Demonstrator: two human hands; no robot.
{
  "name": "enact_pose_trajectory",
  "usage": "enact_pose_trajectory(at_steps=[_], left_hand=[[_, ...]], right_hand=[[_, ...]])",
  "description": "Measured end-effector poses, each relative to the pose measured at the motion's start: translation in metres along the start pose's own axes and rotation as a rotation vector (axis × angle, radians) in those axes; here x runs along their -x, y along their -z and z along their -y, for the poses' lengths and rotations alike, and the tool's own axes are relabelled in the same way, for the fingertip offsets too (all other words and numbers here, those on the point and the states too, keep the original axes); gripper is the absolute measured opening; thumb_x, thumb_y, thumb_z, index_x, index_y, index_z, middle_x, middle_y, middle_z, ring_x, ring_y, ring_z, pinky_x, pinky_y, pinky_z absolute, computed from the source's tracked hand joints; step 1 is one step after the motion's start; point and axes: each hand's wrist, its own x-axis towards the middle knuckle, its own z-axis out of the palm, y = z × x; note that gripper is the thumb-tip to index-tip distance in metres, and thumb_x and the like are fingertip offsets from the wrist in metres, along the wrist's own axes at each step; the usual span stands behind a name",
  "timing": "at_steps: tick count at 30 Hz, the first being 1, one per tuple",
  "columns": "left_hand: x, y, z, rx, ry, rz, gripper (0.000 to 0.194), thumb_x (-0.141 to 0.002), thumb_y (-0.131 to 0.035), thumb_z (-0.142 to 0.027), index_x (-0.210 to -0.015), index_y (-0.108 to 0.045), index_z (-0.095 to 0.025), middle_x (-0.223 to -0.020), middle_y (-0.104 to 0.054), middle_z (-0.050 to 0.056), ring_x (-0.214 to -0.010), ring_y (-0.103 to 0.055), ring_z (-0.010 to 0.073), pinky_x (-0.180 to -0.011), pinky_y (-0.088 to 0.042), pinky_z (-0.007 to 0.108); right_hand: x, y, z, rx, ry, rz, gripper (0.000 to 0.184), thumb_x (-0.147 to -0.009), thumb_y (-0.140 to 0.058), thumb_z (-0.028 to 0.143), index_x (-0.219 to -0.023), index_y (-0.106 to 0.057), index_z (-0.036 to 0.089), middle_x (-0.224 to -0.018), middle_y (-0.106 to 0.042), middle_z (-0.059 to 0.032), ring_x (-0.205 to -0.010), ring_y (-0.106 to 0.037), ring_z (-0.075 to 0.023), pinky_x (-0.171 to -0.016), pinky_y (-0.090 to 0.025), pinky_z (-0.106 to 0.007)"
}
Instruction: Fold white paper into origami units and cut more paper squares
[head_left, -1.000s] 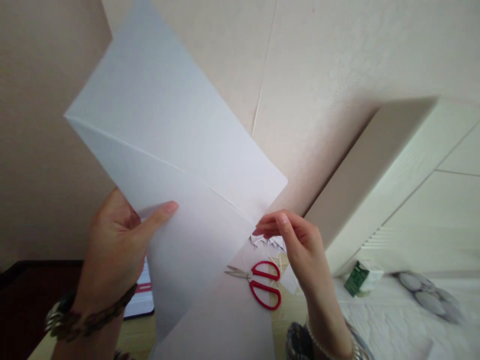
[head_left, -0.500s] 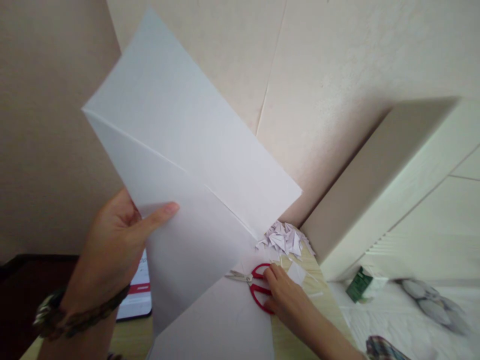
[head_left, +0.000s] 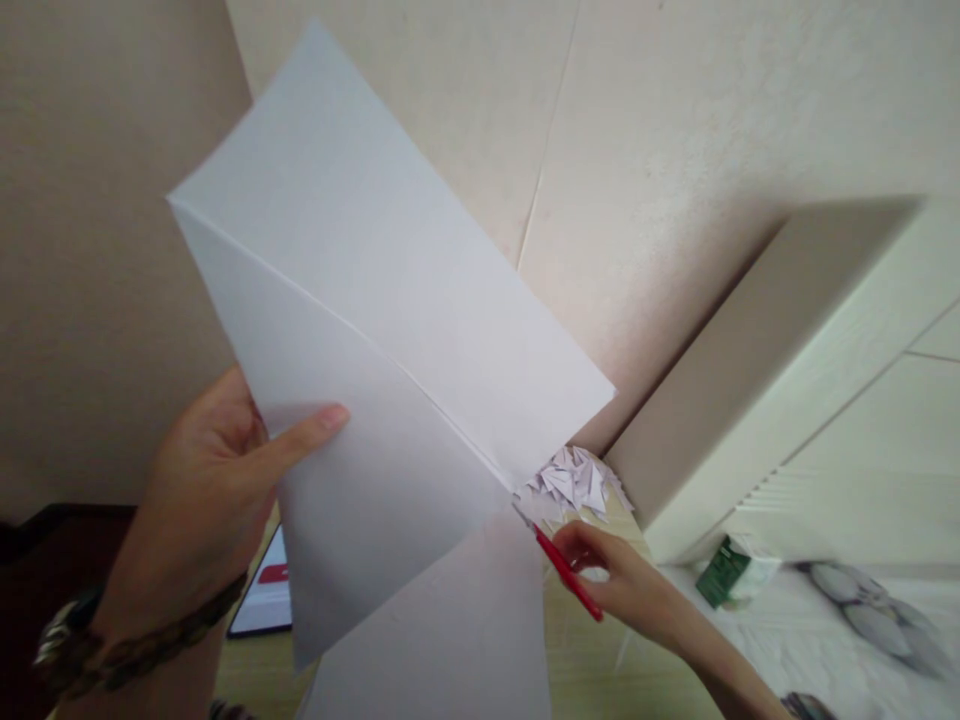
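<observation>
A large white sheet of paper (head_left: 360,250) with a crease running across it is held up by my left hand (head_left: 232,460), its thumb on the front and the fingers behind. My right hand (head_left: 615,575) grips red-handled scissors (head_left: 564,570), which are turned edge-on. Their tips are at the lower right edge of the sheet, by the end of the crease; whether they touch the paper I cannot tell. Below the sheet lies more white paper (head_left: 450,640) on the table. Beyond the scissors sits a pile of folded white paper pieces (head_left: 574,482).
A phone or tablet (head_left: 262,590) with a lit screen lies on the wooden table (head_left: 592,665), partly behind my left wrist. At the right are a green and white box (head_left: 724,572) and a grey patterned item (head_left: 862,605) on a white surface. A wall stands behind the table.
My right hand has lifted the scissors from the table area and turned them upright toward the sheet's edge. The sheet in my left hand has shifted slightly, and its crease shows more fully.
</observation>
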Motion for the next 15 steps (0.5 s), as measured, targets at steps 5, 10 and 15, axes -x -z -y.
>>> enact_pose_trajectory(at_steps=[5,10,15], left_hand=[[0.001,-0.001,0.003,-0.021,-0.002,0.034,0.028,-0.065,-0.084,-0.021,-0.092,-0.077,-0.022,-0.077,-0.081,-0.001,-0.057,-0.073,0.0161,-0.052,-0.061,0.02],[0.004,-0.005,0.004,-0.071,0.016,0.072,0.03,-0.066,-0.085,-0.024,-0.094,-0.077,-0.022,-0.079,-0.082,-0.001,-0.06,-0.075,0.0165,-0.054,-0.061,0.019],[0.006,-0.005,0.003,-0.119,0.014,0.093,0.025,-0.066,-0.085,-0.026,-0.09,-0.078,-0.023,-0.076,-0.082,-0.003,-0.062,-0.076,0.0158,-0.053,-0.06,0.017]], right_hand=[[0.005,0.005,0.025,-0.483,0.08,-0.104,0.045,-0.07,-0.079,0.054,-0.095,-0.065,0.02,-0.086,-0.068,-0.0057,-0.079,-0.069,-0.0228,-0.072,-0.054,-0.037],[-0.002,-0.023,0.063,-0.741,0.233,-0.36,0.05,-0.061,-0.085,0.06,-0.087,-0.061,0.025,-0.08,-0.064,-0.0003,-0.076,-0.065,-0.02,-0.071,-0.052,-0.034],[-0.005,-0.051,0.097,-0.823,0.219,-0.566,0.034,-0.065,-0.087,0.034,-0.085,-0.062,0.023,-0.078,-0.065,0.0015,-0.073,-0.063,-0.0182,-0.067,-0.051,-0.031]])
